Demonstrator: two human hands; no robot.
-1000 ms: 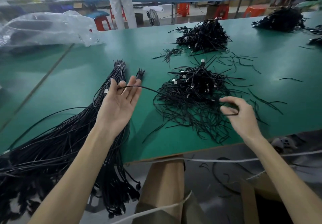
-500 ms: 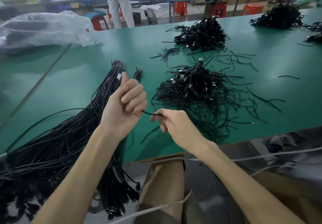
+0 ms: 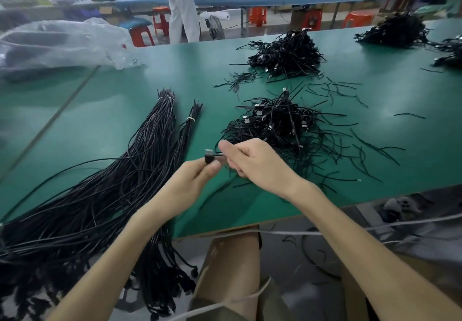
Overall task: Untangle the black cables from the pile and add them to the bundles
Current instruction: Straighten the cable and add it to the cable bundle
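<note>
Left hand (image 3: 197, 179) pinches the cable (image 3: 209, 157) at its plug end. Right hand (image 3: 255, 164) is curled round the same cable just beside it (blurred, exact grip unclear). Both are near the table's (image 3: 250, 208) front edge, between the bundles (image 3: 140, 160) at front-left and the pile (image 3: 277, 123) mid-table.

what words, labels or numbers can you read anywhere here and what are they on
No text can be read anywhere in this view.
The pale tags in the tangled pile: too small to read.
The connector held between left hand and right hand: blurred, no marking legible.
</note>
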